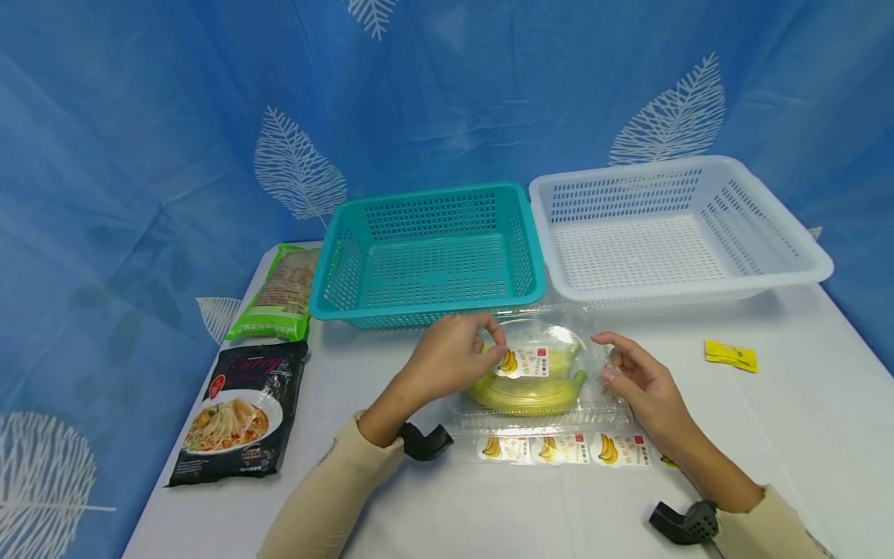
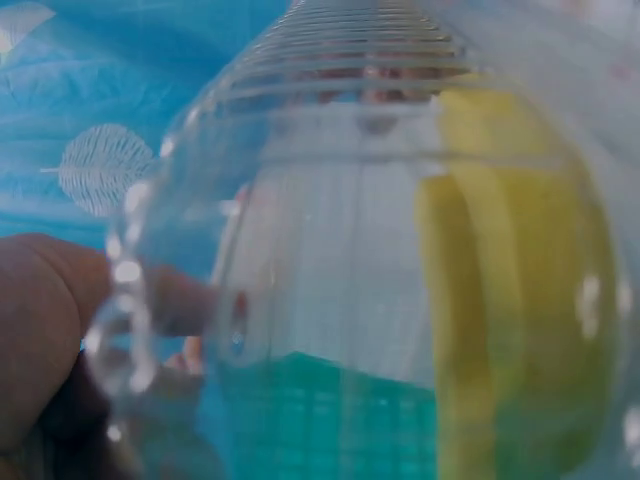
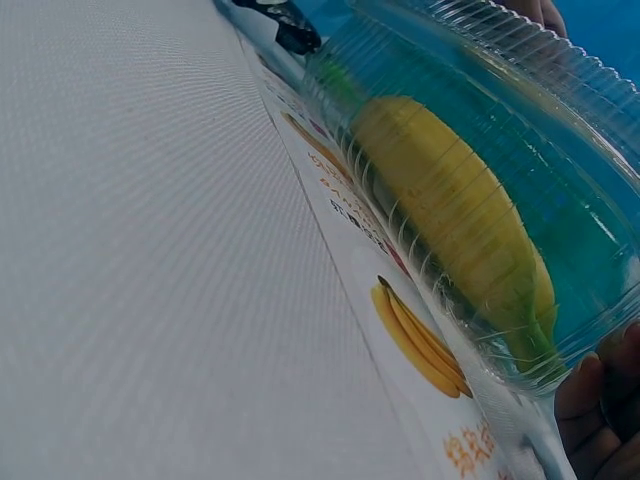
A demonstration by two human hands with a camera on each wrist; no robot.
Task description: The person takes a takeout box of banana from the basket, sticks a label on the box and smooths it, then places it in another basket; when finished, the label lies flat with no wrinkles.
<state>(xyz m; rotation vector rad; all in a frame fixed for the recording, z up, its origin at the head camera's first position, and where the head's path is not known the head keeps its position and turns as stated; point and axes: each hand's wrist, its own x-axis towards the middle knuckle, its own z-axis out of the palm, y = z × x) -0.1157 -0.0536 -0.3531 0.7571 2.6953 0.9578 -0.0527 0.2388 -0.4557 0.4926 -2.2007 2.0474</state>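
Note:
A clear plastic clamshell box [image 1: 517, 423] with yellow bananas [image 1: 531, 396] inside lies on the table in front of the baskets. On its lid is a white label [image 1: 534, 362] printed with bananas. My left hand [image 1: 450, 353] is over the box's left side, its thumb and forefinger pinching the label's left end. At the box's right edge, my right hand [image 1: 642, 384] holds the rim with bent fingers. The right wrist view shows the bananas [image 3: 450, 200] through the ribbed wall, with right fingers [image 3: 585, 400] at the corner. Through the left wrist view, the clear plastic looks blurred.
A strip of banana labels [image 1: 566, 449] lies along the box's near side. Behind stand a teal basket [image 1: 426, 310] and a white basket [image 1: 691, 287]. To the left are a green food bag [image 1: 279, 295] and a black curry packet [image 1: 240, 419]; a small yellow packet [image 1: 729, 355] lies right.

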